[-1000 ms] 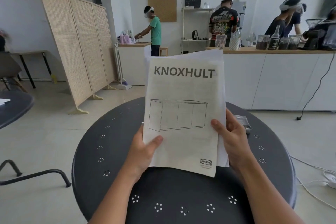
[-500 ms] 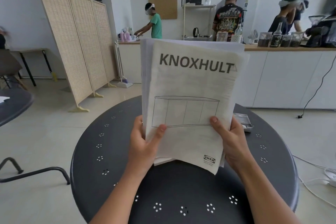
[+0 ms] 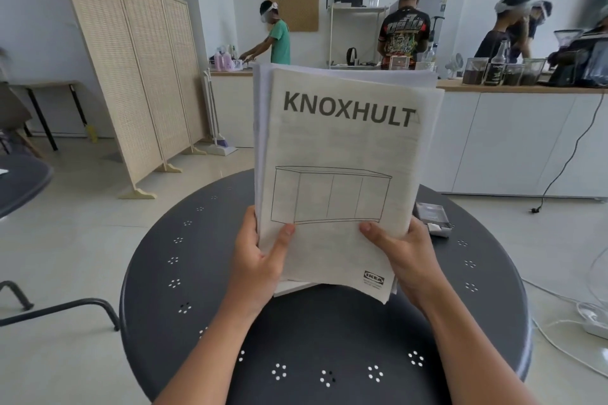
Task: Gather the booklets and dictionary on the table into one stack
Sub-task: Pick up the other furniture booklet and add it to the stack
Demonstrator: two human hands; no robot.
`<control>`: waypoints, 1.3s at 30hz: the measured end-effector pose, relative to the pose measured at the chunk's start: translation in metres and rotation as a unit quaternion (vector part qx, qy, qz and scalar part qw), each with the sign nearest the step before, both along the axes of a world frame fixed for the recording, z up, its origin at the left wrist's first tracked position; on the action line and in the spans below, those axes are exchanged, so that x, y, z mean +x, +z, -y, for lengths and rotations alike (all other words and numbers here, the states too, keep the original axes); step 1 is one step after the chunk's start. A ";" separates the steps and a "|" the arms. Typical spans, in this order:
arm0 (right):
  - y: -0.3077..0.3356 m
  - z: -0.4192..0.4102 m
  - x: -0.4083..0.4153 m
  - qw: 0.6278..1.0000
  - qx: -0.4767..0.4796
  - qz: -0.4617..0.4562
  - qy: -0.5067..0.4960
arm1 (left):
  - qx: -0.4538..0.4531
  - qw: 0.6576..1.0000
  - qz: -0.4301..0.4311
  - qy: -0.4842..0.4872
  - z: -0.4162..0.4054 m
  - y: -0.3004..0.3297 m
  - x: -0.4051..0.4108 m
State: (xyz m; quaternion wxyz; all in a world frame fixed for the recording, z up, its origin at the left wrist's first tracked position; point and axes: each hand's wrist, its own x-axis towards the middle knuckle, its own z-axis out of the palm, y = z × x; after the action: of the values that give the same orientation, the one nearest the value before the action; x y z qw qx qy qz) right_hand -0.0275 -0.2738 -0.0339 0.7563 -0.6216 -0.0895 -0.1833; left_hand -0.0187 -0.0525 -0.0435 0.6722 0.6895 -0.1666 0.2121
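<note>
1. Above the round dark table [image 3: 184,273], a bundle of booklets [image 3: 342,154] is held nearly upright, with the bottom edges of the bundle lifted off the tabletop.
2. The front booklet reads "KNOXHULT" over a line drawing of a low cabinet; more white pages stand behind it, their top and left edges uneven.
3. The left hand [image 3: 260,270] grips the bundle's lower left edge, thumb pressed flat on the cover and the fingers curled out of sight behind.
4. The right hand [image 3: 406,256] grips the lower right side the same way, thumb across the front, fingers wrapped around the back.
5. On the table's far right, just behind the right hand, lies a small dark book-like object [image 3: 432,215], too hidden to tell whether it is the dictionary.
6. Beyond the table stand a folding wicker screen [image 3: 131,76] and a white counter [image 3: 513,141] with jars.
</note>
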 end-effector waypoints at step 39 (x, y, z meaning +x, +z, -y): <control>0.027 -0.020 0.052 0.987 -0.019 0.132 -0.087 | -0.015 0.998 -0.020 0.051 0.001 0.010 0.049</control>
State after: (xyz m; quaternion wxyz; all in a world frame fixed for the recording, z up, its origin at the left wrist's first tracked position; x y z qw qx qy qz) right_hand 0.0245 -0.2540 -0.0070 0.7069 -0.6120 -0.1375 -0.3268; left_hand 0.0306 -0.0536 -0.0330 0.6736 0.6913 -0.1148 0.2350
